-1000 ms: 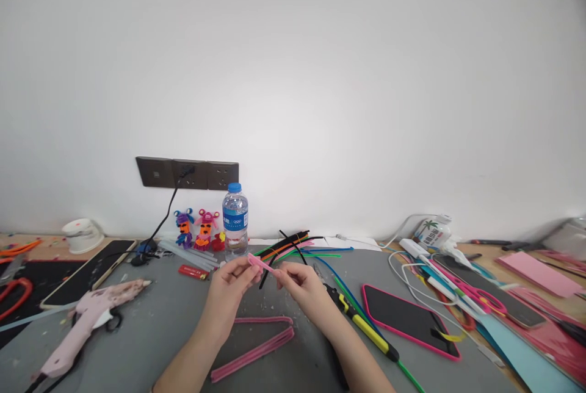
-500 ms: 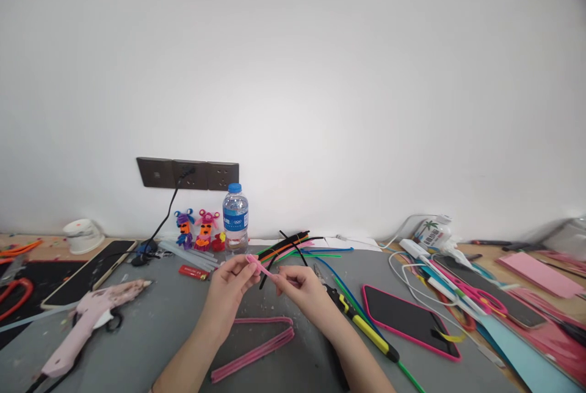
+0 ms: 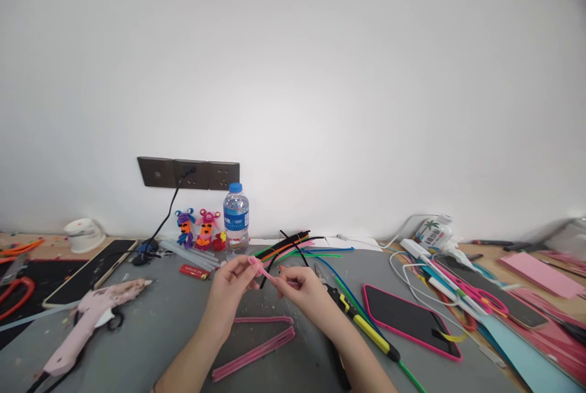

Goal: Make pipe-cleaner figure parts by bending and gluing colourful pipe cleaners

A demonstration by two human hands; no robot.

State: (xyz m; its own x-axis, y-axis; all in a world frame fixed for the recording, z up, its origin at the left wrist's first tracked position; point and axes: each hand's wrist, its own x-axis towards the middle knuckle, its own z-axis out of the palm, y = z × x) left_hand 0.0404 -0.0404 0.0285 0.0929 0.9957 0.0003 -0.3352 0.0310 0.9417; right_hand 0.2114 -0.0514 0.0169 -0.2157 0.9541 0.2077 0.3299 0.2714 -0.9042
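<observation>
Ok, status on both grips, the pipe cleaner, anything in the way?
Left grip and right grip both pinching pink pipe cleaner. Pipe cleaner spans the gap, above the mat. Pliers close by right forearm, apart from the pipe cleaner.

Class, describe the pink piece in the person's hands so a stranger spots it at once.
Below the white wall, find the grey mat. Over it, the left hand and right hand pinch a pink strand between them. Unlike the folded pink strands lying on the mat, it is held aloft.
</observation>
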